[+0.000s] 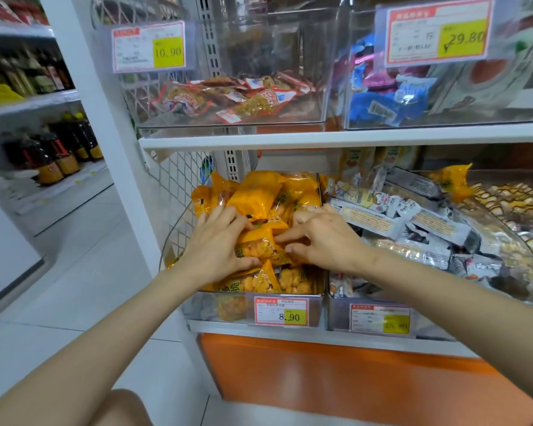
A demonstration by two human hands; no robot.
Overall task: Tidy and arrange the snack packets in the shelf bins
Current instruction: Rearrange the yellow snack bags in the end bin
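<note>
My left hand (216, 241) lies spread and flat on the orange snack packets (259, 195), pressing but gripping nothing. My right hand (323, 238) has bent fingertips on the centre packet (260, 247); I cannot tell whether it pinches it. All these packets sit heaped in the clear lower-left bin (197, 305), above the 8.90 price label (281, 312). To do this step well, I hold the heap down with the left hand, square the centre packet face up with the right, and keep the front row below the bin rim. Just beside it on the right, grey-and-cream packets (413, 222) pile up to the dividing wall and could spill across. One stray orange packet (454, 179) stands beyond them and probably belongs here. The upper shelf (320, 138) overhangs, limiting lift height.
</note>
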